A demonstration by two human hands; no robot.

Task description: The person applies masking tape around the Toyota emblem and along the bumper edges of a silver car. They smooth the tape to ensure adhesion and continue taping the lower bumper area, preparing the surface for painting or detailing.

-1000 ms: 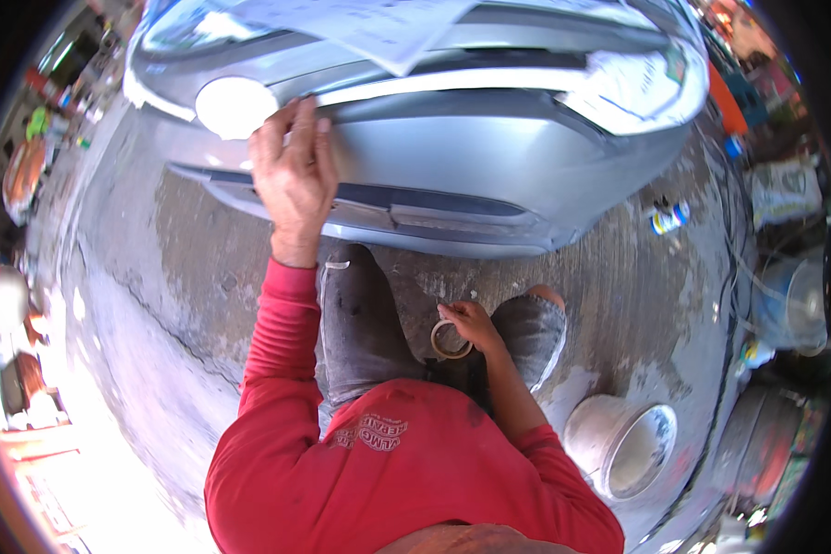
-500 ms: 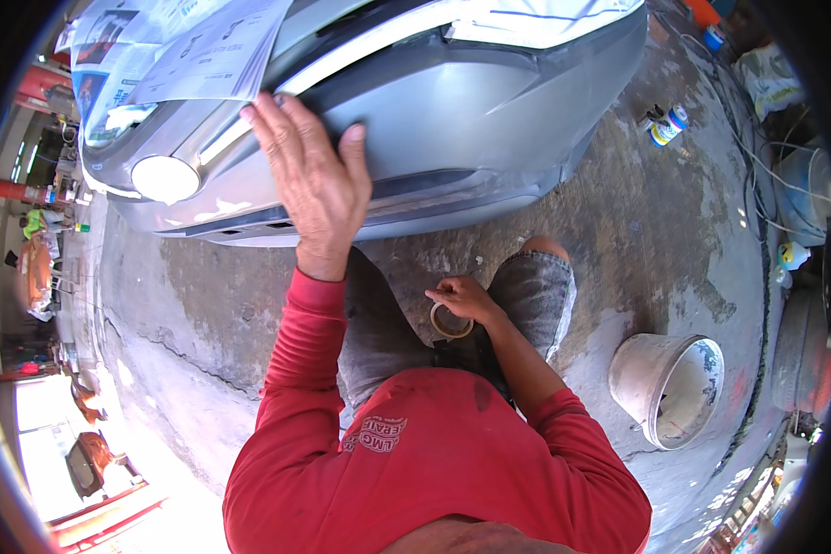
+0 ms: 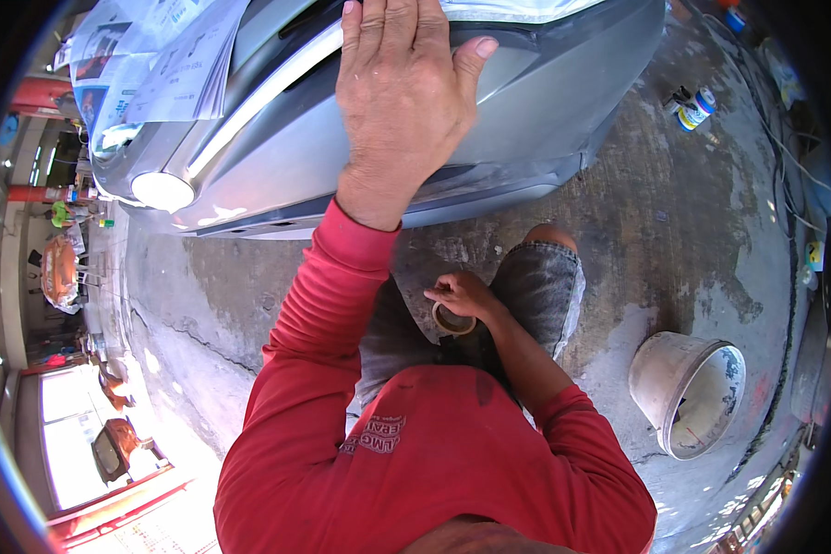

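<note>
A grey car bumper curves across the top of the view, with a bright strip running along it. My left hand lies flat and open, palm down over the upper bumper, its fingers pointing away and its thumb out to the right. The fingertips reach the top edge of the picture. Low between my knees, my right hand is closed on a roll of masking tape, which hangs under the fingers. Sheets of newspaper cover the car at the left, above a round lamp.
On the concrete floor to my right stands a white, stained bucket. Farther off lies a small blue and white can. Cables run along the right side. An orange car part is at the far left.
My left hand has moved up and to the right along the bumper, away from the newspaper edge. The right hand stays with the tape roll. The view has shifted slightly.
</note>
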